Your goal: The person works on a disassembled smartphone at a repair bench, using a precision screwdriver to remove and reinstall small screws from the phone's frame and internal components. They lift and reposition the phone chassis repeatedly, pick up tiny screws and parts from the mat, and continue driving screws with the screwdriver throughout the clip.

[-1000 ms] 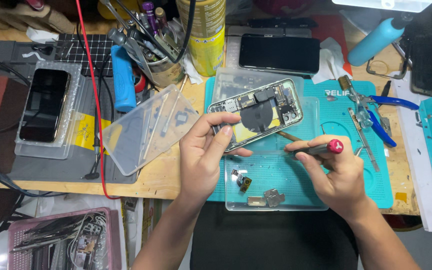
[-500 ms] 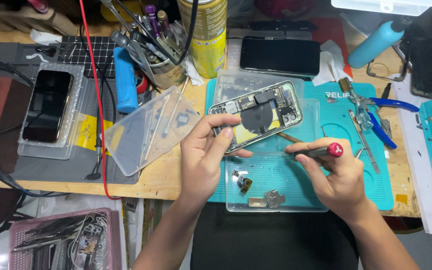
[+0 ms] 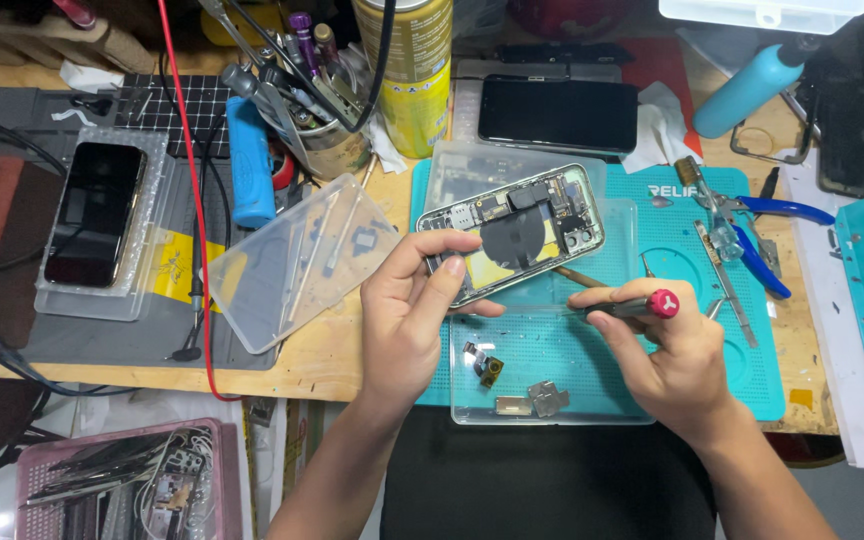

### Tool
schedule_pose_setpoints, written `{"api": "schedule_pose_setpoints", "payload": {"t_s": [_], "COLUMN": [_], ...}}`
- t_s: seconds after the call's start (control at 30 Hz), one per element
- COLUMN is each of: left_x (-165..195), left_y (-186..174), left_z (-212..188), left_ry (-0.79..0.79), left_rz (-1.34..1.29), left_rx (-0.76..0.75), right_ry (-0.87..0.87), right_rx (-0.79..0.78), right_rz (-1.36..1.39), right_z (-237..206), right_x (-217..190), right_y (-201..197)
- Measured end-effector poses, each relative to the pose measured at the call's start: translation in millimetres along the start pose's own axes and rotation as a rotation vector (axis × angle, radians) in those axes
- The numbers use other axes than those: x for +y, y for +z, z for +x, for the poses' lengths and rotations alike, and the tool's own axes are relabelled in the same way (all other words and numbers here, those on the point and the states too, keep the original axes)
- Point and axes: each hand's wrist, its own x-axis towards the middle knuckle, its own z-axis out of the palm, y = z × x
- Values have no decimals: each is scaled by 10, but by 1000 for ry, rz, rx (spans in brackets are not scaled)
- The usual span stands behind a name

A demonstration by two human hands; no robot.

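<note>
Head view centre: the left hand (image 3: 407,315) grips an opened phone (image 3: 512,232) by its lower left end, thumb on the near edge and fingers curled beneath, tilting the bared insides up toward the camera so the boards and dark round coil face the eye. The right hand (image 3: 667,355) pinches a thin screwdriver (image 3: 620,308) with a red cap, thumb and forefinger closed round the shaft like a pen, its tip aimed left at the phone's lower edge; whether the tip touches cannot be told. Both hands hover over a clear tray (image 3: 552,365) on a teal mat (image 3: 712,250), so loosened bits fall where they can be found: 2 small metal plates (image 3: 546,397) and a tiny camera part (image 3: 489,368) already lie in it. At centre left a clear lid (image 3: 297,262) rests aslant, set aside within reach. Blue pliers (image 3: 767,235) and tweezers lie to the right of the mat, on the tool hand's side. At far left a second phone (image 3: 92,215) sits in its own tray, kept apart.
</note>
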Motion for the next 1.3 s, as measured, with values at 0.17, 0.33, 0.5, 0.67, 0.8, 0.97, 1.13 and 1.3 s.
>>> {"api": "schedule_pose_setpoints", "payload": {"t_s": [0.17, 0.33, 0.5, 0.67, 0.8, 0.97, 1.13, 1.3], "left_x": [-7, -13, -21, -25, -31, -35, -27, -9], "left_y": [-8, 0, 4, -16, -27, -19, -2, 19], "left_z": [3, 13, 9, 9, 4, 9, 3, 7], "left_ry": [5, 11, 22, 25, 20, 16, 12, 7], "left_rz": [-6, -6, 6, -8, 0, -3, 0, -6], "left_rx": [1, 1, -1, 6, 5, 2, 4, 4], "right_ry": [-20, -71, -10, 26, 8, -24, -46, -6], "right_rx": [15, 35, 26, 15, 8, 11, 11, -11], "right_rz": [24, 12, 2, 26, 54, 36, 53, 26], "right_z": [-3, -26, -6, -12, -20, -27, -21, 13], "right_x": [12, -39, -15, 38, 56, 45, 23, 23], "right_y": [17, -43, -28, 36, 48, 24, 18, 35]}}
